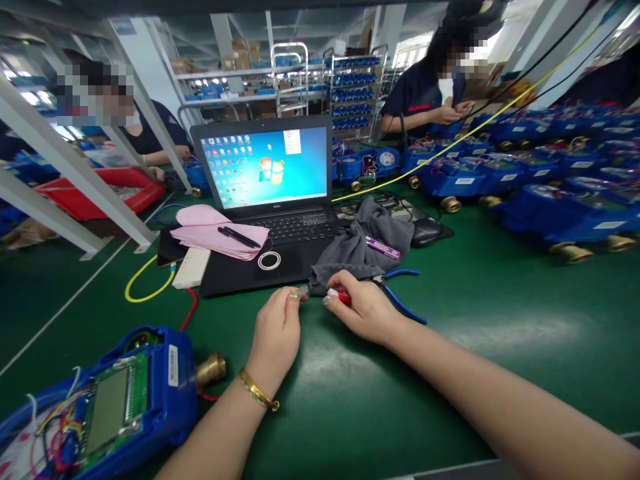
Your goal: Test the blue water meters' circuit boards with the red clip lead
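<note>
My left hand (pixel 276 328) is closed in a pinch on a small translucent piece (pixel 303 291), too small to name. Just to its right, my right hand (pixel 367 308) grips a small red tube with a white end (pixel 341 296), its tip pointing left toward the piece. A short gap separates the two. Blue-handled pliers (pixel 406 308) lie right behind my right hand, partly hidden by it. At lower left, beside my left forearm, sits an opened blue meter (pixel 183 387) with a display, circuit board, loose wires and a brass fitting.
An open laptop (pixel 280 233) carries pink cloths (pixel 215 233), a black pen and a ring. A grey cloth (pixel 363 230) with a purple marker box (pixel 383 249) lies beside a black mouse (pixel 427 231). Several blue meters (pixel 470 177) line the right. Co-workers sit beyond.
</note>
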